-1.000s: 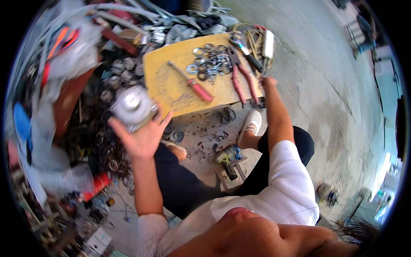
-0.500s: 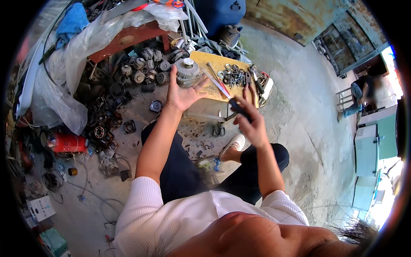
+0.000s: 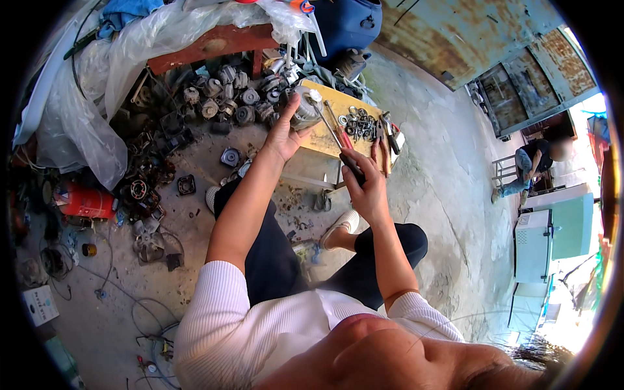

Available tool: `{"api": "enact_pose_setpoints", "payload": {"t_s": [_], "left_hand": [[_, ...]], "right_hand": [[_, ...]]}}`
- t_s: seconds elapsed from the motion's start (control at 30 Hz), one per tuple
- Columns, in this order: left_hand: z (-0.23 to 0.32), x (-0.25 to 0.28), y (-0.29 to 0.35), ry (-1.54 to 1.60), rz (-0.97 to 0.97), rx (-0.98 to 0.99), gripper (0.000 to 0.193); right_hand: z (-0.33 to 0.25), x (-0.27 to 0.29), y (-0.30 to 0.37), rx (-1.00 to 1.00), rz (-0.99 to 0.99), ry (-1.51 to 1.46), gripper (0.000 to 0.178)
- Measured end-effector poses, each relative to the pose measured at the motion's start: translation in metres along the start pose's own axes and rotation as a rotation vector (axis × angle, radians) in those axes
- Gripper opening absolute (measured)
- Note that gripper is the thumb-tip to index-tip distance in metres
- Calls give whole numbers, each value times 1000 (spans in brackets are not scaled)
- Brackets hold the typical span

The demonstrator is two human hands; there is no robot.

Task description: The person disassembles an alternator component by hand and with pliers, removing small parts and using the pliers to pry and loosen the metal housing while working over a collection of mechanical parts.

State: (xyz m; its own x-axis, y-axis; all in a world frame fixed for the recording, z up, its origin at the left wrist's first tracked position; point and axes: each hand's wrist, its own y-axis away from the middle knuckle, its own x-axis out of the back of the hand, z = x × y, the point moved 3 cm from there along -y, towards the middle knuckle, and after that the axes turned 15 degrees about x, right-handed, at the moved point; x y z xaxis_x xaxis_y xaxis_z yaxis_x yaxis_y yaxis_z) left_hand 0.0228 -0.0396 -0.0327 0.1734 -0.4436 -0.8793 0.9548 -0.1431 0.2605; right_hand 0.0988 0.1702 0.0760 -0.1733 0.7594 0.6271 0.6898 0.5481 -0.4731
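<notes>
Housing (image 3: 307,116), grey, round, metal, sits at the left edge of the yellow table (image 3: 320,144). Landmark for all places below: the table. Cannot tell whether the housing bears on the tabletop or is carried wholly by the hand.

Left hand (image 3: 286,138): thumb up along the housing's left side, remaining fingers around its near, lower side; thumb and fingers apart by the body's width, clamped on it. Reading: a wide cradle suits a round body and probably checks rolling, while leaving the white knob (image 3: 314,95) on top uncovered.

Right hand (image 3: 368,185): in front of the table's near edge, fingers closed around the dark handle of a long-shafted tool (image 3: 351,166). Shaft slants across the table toward the knob. Tip looks close to it; contact cannot be told at this scale. Holding the handle well back presumably gives reach and keeps the knuckles off the metal.

On the table: red-handled screwdriver (image 3: 346,138) just right of the slanting shaft; loose rings and small metal parts (image 3: 357,121) grouped toward the middle and right, perhaps so they stay together; pliers (image 3: 381,151) along the right side, handles toward the near edge, likely for easy pick-up by the right hand.

Left of the table, on the floor: heap of similar motor parts (image 3: 227,94), apparently a stock kept within arm's reach.
</notes>
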Motion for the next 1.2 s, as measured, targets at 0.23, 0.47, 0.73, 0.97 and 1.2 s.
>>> {"api": "enact_pose_setpoints", "payload": {"t_s": [0.23,0.47,0.73,0.97,1.2], "left_hand": [[7,-8,16,-106,117,118,90],[7,-7,10,-69,115,106,86],[7,1,-3,32,136,93,78],[10,16,-10,-78,194,60,81],[-11,6,-10,151,193,156,65]], "right_hand": [[9,-26,7,-194,-2,-151,47],[6,-30,-1,-194,-69,-125,46],[-3,-36,-19,-77,-17,-91,41],[-2,-60,-3,-21,99,88,38],[0,-86,-10,-169,243,-159,41]]}}
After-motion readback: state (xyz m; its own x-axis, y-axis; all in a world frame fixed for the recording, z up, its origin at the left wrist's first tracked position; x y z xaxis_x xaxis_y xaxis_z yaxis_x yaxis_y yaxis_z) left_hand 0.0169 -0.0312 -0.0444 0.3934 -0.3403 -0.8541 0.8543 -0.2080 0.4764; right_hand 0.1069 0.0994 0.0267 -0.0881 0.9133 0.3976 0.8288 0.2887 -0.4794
